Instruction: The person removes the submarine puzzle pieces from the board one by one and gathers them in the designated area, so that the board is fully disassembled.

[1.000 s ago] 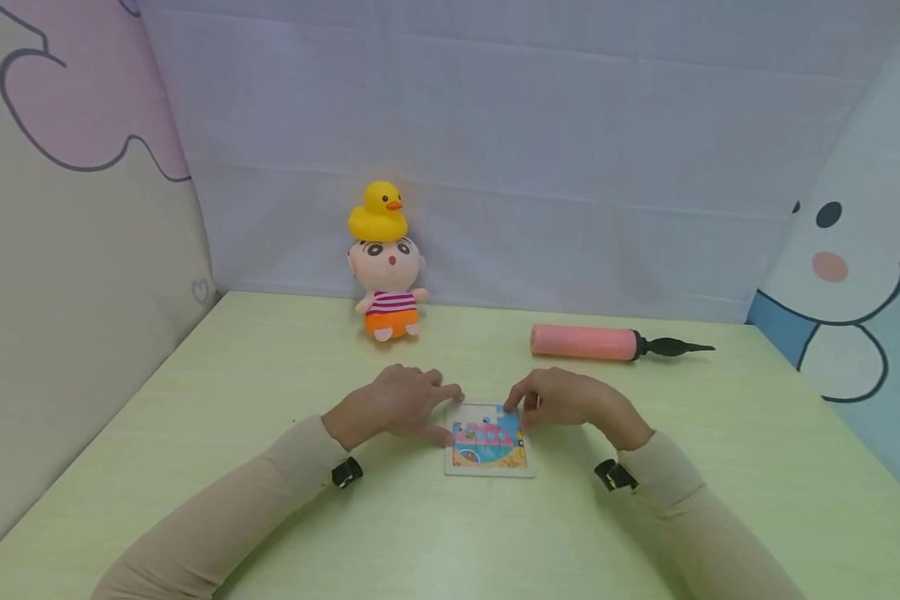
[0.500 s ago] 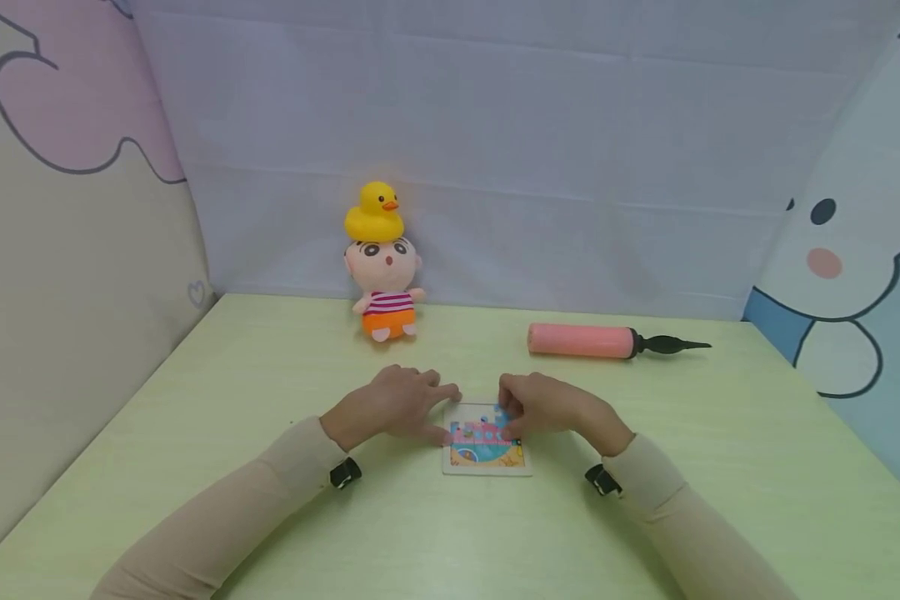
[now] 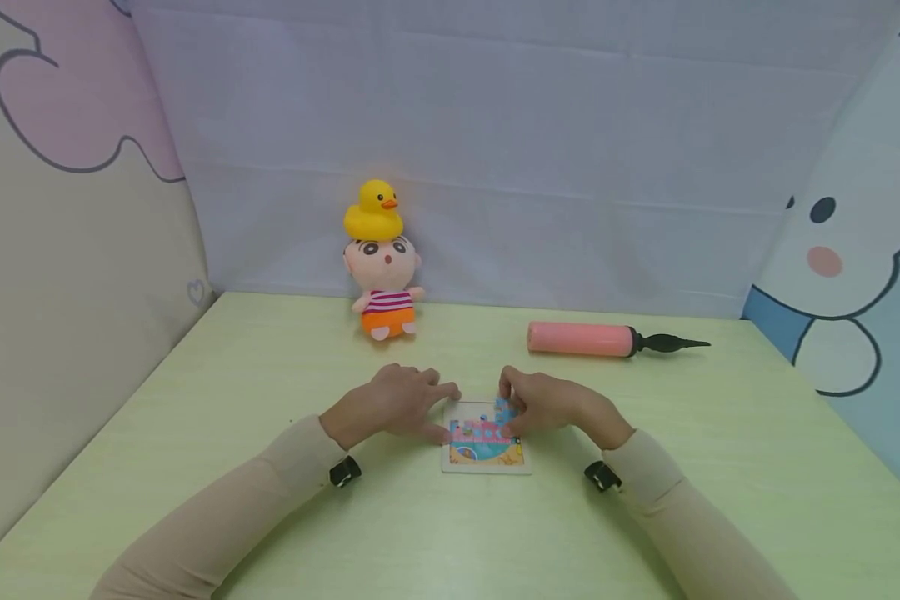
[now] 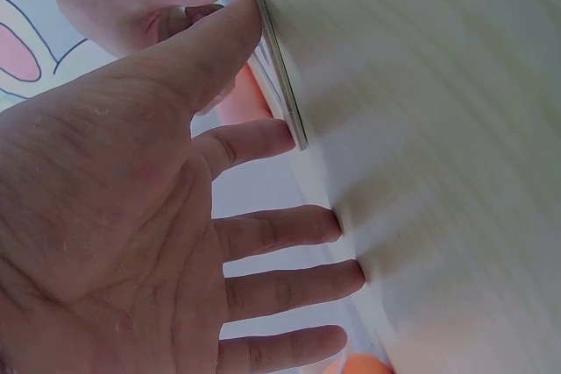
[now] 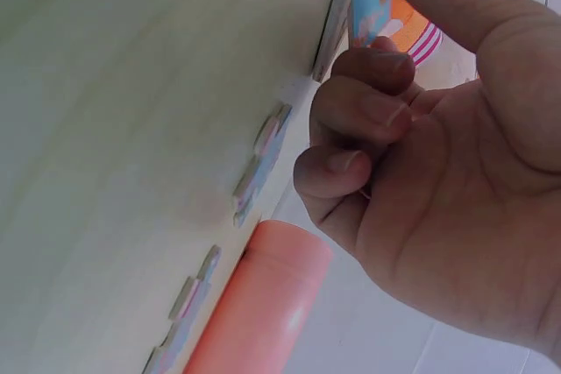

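Observation:
A small square jigsaw puzzle (image 3: 486, 468) with a pink and teal submarine picture lies in its pale frame on the table. Along its left side, my left hand (image 3: 401, 404) rests with fingers spread, the thumb on the picture's edge and the index fingertip at the upper left corner. My right hand (image 3: 543, 404) pinches a cluster of blue puzzle pieces (image 3: 505, 410) at the upper right, tilted up from the frame. In the right wrist view the blue pieces (image 5: 372, 8) show beside the thumb, the other fingers curled. Bare backing shows along the top of the frame.
Several loose puzzle pieces (image 5: 254, 172) lie on the table by the right hand, which hides them in the head view. Farther back lies a pink hand pump (image 3: 581, 339) with a black nozzle. A plush doll (image 3: 387, 287) with a yellow rubber duck (image 3: 375, 215) on its head sits behind.
The right hand has moved left from the puzzle's right edge onto its upper right part, taken hold of the blue pieces and tilted them up. The left hand stays in place.

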Demonstrator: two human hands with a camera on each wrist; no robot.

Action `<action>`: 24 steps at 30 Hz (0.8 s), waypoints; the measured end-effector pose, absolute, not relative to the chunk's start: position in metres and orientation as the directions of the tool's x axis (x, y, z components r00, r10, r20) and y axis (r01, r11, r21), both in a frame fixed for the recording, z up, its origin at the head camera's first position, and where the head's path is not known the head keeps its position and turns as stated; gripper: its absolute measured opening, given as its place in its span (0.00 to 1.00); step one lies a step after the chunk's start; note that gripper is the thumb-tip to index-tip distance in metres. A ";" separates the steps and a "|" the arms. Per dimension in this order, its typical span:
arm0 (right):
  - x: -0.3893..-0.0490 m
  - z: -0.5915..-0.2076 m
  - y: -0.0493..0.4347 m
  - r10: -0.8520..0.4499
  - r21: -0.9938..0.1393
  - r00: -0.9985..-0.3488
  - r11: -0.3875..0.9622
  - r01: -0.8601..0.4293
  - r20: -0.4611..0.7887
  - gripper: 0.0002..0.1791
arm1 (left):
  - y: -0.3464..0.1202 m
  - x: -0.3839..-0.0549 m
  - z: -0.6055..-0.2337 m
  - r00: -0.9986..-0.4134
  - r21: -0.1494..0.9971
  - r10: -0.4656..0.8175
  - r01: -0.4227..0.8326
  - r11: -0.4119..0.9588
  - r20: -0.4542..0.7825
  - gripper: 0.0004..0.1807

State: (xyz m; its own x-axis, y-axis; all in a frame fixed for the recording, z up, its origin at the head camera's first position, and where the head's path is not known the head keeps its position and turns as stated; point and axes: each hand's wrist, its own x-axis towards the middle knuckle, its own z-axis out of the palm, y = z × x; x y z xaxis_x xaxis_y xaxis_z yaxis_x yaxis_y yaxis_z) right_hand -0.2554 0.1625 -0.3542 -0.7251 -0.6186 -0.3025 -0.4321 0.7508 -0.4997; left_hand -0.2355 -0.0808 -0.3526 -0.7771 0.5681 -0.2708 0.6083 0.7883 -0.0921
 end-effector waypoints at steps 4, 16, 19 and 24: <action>-0.257 -0.356 0.163 -0.619 -0.512 -0.728 0.745 -0.427 -0.294 0.23 | -0.080 -0.236 -0.353 -0.779 -0.095 0.562 0.605 0.791 -0.279 0.35; -0.261 -0.349 0.168 -0.690 -0.506 -0.685 0.688 -0.521 -0.233 0.17 | -0.082 -0.235 -0.354 -0.776 -0.088 0.571 0.610 0.788 -0.268 0.35; -0.261 -0.344 0.172 -0.698 -0.525 -0.681 0.674 -0.520 -0.222 0.11 | -0.082 -0.236 -0.354 -0.775 -0.083 0.573 0.611 0.788 -0.266 0.35; -0.263 -0.342 0.176 -0.708 -0.529 -0.682 0.656 -0.538 -0.184 0.05 | -0.082 -0.236 -0.354 -0.775 -0.069 0.573 0.609 0.790 -0.268 0.35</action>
State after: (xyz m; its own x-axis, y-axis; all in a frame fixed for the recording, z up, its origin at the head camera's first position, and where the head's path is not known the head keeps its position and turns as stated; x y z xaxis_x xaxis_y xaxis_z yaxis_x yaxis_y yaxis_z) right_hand -0.2632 0.1759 -0.3423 -0.6816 -0.7081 -0.1844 -0.5384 0.6560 -0.5290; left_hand -0.2360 -0.0819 -0.3537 -0.7745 0.5730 -0.2681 0.6087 0.7903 -0.0695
